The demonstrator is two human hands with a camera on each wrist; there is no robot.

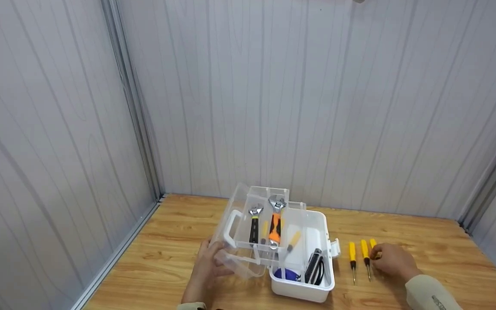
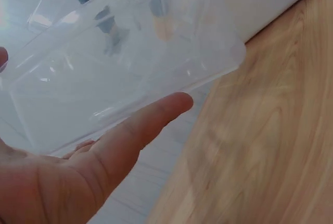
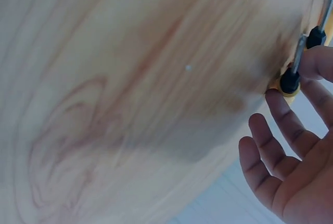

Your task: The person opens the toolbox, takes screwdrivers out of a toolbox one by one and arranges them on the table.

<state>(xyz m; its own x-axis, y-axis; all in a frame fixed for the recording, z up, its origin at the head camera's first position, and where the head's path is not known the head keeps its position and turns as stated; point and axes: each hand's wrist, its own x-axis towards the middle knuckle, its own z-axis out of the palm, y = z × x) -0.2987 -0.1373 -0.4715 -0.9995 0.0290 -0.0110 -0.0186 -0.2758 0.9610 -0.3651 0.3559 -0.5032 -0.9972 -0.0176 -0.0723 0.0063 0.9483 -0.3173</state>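
Observation:
A white toolbox (image 1: 302, 292) stands on the table with its clear lid (image 1: 243, 262) swung up to the left. My left hand (image 1: 207, 262) holds the lid at its left edge; in the left wrist view one finger (image 2: 148, 117) stretches along the clear plastic. Three yellow-handled screwdrivers lie to the right of the box: a left one (image 1: 352, 254), a middle one (image 1: 364, 252) and a right one (image 1: 373, 243). My right hand (image 1: 394, 260) pinches the right screwdriver between thumb and forefinger, its other fingers loosely bent in the right wrist view. This hand hides much of that screwdriver in the head view.
Clear trays in the toolbox carry a black adjustable wrench (image 1: 254, 226) and an orange one (image 1: 276, 224). Below lie a blue item (image 1: 286, 274) and a black item (image 1: 314, 267). A white latch (image 1: 335, 248) sticks out rightward. Panelled walls (image 1: 248, 107) border the wooden table (image 1: 157, 245).

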